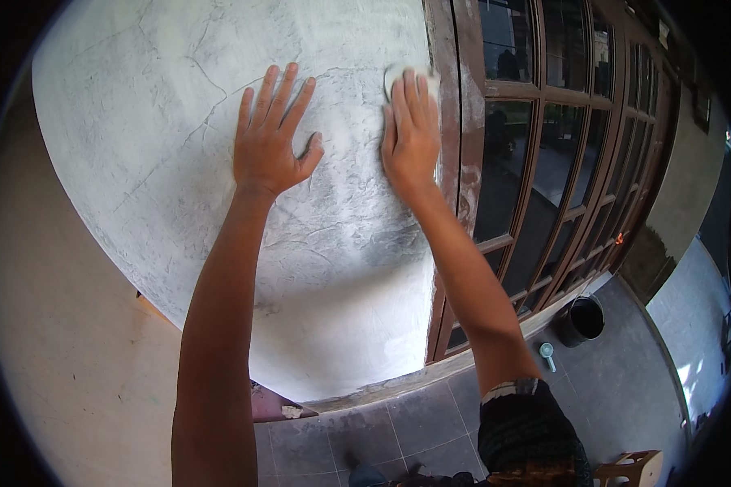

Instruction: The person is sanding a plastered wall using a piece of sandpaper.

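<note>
My left hand (271, 140) rests palm-down against a whitish plastered wall (335, 322), its fingers spread and holding nothing. Thin cracks run across the plaster around it. Close to the wall's right edge, my right hand (411, 134) presses a pale, rounded pad (395, 74) flat to the surface. Only the pad's upper rim shows beyond the fingertips, slightly blurred; the rest is hidden under the hand, so its material is unclear. Rough, patchy plaster lies between the two hands.
Brown wooden framing (470, 134) with glass panes (505, 164) adjoins the wall on the right. On grey floor tiles (423, 420) stand a black bucket (569, 332) and, lower right, a tan plastic stool (642, 467). A light-green dipper (546, 351) lies beside the bucket.
</note>
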A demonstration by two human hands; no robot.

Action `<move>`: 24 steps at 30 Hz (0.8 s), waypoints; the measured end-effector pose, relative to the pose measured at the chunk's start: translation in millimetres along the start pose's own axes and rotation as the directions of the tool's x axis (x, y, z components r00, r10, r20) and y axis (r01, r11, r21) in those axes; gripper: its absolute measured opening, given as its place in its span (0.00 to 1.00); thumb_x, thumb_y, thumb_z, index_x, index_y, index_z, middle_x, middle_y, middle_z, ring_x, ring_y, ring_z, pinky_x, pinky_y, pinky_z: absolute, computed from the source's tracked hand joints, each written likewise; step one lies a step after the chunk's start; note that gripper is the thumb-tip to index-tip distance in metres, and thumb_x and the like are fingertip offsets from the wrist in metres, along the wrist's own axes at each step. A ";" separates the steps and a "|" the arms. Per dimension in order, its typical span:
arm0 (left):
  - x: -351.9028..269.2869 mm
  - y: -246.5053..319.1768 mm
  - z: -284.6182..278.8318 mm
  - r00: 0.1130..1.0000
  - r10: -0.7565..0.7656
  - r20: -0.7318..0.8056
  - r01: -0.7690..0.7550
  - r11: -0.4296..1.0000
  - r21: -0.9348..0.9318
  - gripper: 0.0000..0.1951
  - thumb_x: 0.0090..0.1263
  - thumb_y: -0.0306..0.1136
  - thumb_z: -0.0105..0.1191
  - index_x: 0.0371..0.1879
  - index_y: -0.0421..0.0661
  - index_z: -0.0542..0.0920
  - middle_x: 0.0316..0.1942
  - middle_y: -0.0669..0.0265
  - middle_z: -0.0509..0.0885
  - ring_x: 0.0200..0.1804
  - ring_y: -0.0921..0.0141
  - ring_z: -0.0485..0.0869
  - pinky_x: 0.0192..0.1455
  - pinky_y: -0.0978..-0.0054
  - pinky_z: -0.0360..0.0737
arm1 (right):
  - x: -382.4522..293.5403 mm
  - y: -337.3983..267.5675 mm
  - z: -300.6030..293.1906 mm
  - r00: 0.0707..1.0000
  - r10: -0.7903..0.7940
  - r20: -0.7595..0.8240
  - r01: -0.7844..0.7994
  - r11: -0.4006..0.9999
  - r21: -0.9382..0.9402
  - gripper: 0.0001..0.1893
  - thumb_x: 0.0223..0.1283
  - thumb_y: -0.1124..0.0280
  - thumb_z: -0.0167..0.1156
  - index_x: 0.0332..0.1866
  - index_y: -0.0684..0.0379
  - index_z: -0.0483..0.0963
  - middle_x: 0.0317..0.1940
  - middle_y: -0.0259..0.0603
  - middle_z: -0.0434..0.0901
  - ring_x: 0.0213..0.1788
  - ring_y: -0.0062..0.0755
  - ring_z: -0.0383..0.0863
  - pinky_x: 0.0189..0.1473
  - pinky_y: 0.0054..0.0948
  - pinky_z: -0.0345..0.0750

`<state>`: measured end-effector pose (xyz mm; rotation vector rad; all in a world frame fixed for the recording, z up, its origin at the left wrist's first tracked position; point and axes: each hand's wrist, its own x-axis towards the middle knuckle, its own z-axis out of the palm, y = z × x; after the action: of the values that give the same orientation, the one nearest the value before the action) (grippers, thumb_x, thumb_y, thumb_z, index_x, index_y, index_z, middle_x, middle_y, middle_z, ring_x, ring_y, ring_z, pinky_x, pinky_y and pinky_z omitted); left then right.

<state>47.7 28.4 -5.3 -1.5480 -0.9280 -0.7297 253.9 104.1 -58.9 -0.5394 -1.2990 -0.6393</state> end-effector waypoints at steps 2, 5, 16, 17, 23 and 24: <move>-3.6 -7.1 -4.4 0.999 0.032 0.029 -0.031 0.999 -0.022 0.39 0.64 0.47 0.58 0.78 0.60 0.64 0.82 0.66 0.58 0.83 0.61 0.53 0.81 0.47 0.50 | -51.4 -16.0 -10.5 0.996 0.005 0.088 -0.009 0.999 0.039 0.23 0.69 0.73 0.58 0.68 0.64 0.72 0.73 0.49 0.69 0.76 0.52 0.65 0.71 0.50 0.67; -4.1 -7.5 -7.0 0.995 0.077 0.061 -0.075 0.997 -0.035 0.39 0.64 0.47 0.58 0.78 0.58 0.64 0.81 0.65 0.59 0.83 0.60 0.54 0.81 0.49 0.52 | -70.5 -13.0 -14.9 0.982 -0.023 0.189 0.007 0.997 0.083 0.23 0.69 0.72 0.59 0.68 0.63 0.72 0.73 0.48 0.70 0.76 0.52 0.66 0.71 0.49 0.67; -3.2 -1.8 -4.0 0.996 0.059 0.060 -0.058 0.998 -0.011 0.39 0.65 0.49 0.56 0.78 0.58 0.64 0.81 0.68 0.59 0.82 0.63 0.54 0.81 0.51 0.54 | -5.6 7.5 -15.7 0.993 -0.054 0.102 0.036 0.985 0.169 0.22 0.67 0.75 0.60 0.67 0.62 0.74 0.71 0.47 0.72 0.75 0.50 0.68 0.71 0.46 0.68; -3.4 -1.8 -4.1 0.997 0.052 0.057 -0.053 0.999 0.013 0.38 0.66 0.51 0.55 0.78 0.60 0.64 0.81 0.70 0.59 0.82 0.65 0.55 0.82 0.53 0.54 | -15.4 7.6 -20.1 0.990 -0.062 0.123 0.040 0.984 0.171 0.22 0.67 0.75 0.60 0.66 0.62 0.74 0.71 0.47 0.72 0.75 0.51 0.68 0.72 0.46 0.68; -6.0 -2.0 -2.3 0.996 0.059 0.064 -0.061 0.998 0.016 0.38 0.66 0.51 0.55 0.78 0.60 0.64 0.81 0.70 0.58 0.82 0.65 0.54 0.82 0.53 0.53 | -32.3 0.4 -21.9 0.952 -0.155 0.265 0.114 0.980 0.166 0.22 0.66 0.75 0.62 0.65 0.64 0.75 0.71 0.48 0.71 0.74 0.53 0.68 0.70 0.46 0.70; -5.2 1.6 -2.2 0.996 0.056 0.065 -0.057 0.998 0.010 0.38 0.66 0.51 0.55 0.78 0.60 0.64 0.81 0.70 0.58 0.82 0.65 0.54 0.82 0.53 0.53 | 3.0 1.5 -15.9 0.979 -0.107 0.171 0.083 0.987 0.140 0.22 0.66 0.75 0.62 0.65 0.64 0.75 0.72 0.49 0.71 0.74 0.53 0.68 0.71 0.46 0.69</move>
<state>46.5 25.3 -10.1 -1.5885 -0.9303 -0.6359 266.5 93.8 -59.0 -0.4344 -1.5326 -0.5887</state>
